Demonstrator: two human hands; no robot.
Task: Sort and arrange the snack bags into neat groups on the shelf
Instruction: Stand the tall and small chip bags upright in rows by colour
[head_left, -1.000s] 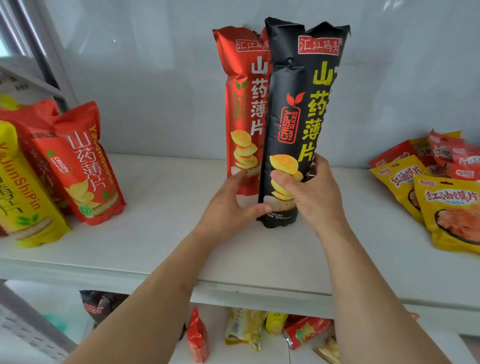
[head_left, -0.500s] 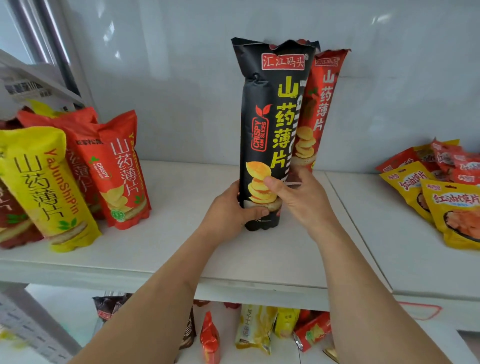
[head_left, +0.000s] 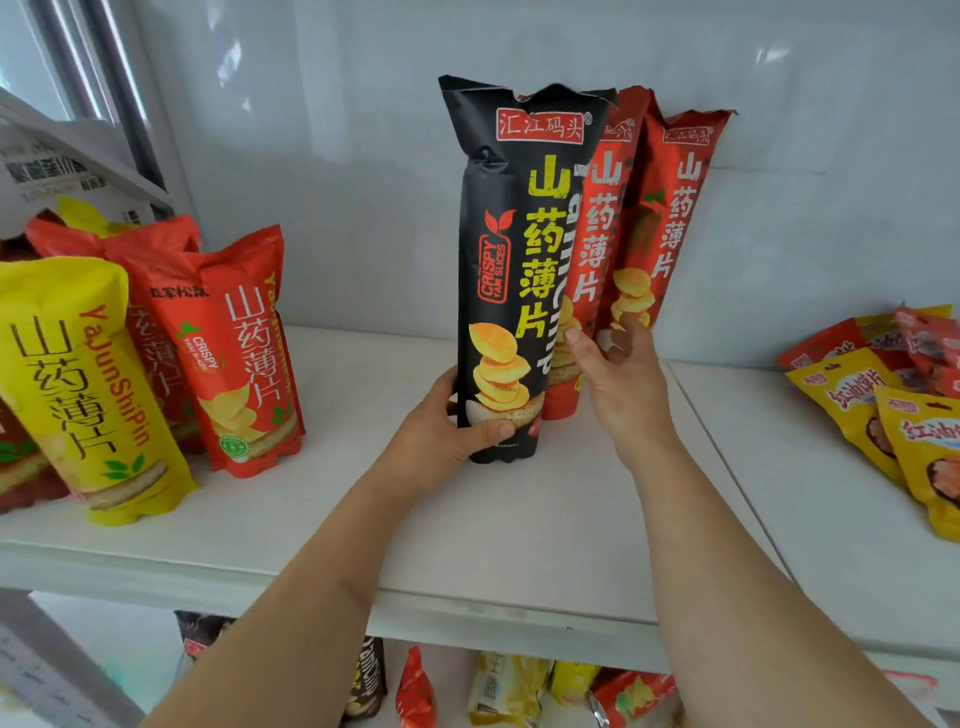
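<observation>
2 hands | left grip: black bag (upright) | right: red bags

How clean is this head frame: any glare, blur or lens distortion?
Head view: soft, even light; pale glare patches on the glossy back wall; wide-angle bending at the window frame; black bag print sharp, right hand fingertips slightly smeared.

- Glossy pale grey-white back wall, upper frame, with window reflections on it.
- Dark metal vertical window frame bars, upper left.
- White printed paper sheet or box edge with dark text, far left; text too blurred to read.
- Grey slanted edge, bottom left corner; can't tell what it is.
</observation>
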